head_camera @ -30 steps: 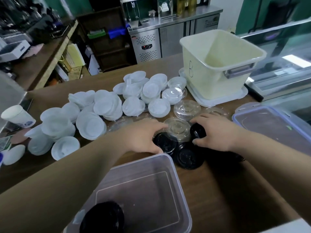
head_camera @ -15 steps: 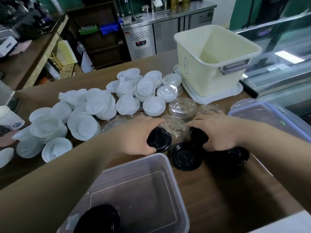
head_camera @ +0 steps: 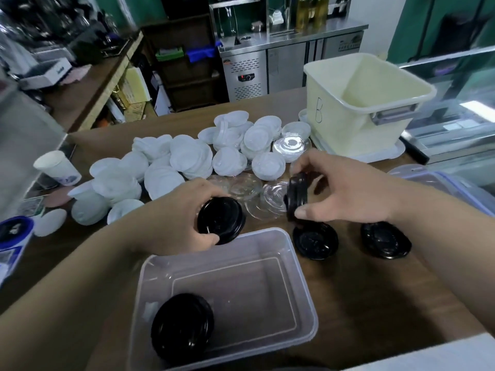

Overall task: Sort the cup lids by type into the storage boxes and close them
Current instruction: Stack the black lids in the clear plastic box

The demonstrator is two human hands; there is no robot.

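Now my left hand [head_camera: 184,218] grips a black lid [head_camera: 221,220] and my right hand [head_camera: 345,194] pinches a second black lid [head_camera: 297,199] edgewise, ready for the clear box [head_camera: 302,266] at the table's near edge.

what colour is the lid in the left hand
Black: the lid in the left hand, clearest in the head view.

The clear box [head_camera: 308,298] at the tabletop's [head_camera: 361,290] near edge loses its near left corner under the left forearm [head_camera: 80,277]. The right hand [head_camera: 345,191] pinches a black stack [head_camera: 297,195] edge-on; I can't count its lids. The right forearm [head_camera: 442,231] covers much of the blue-rimmed box lid [head_camera: 439,180] at the right edge. The left hand [head_camera: 171,218] hides the left side of its black lid [head_camera: 222,220].
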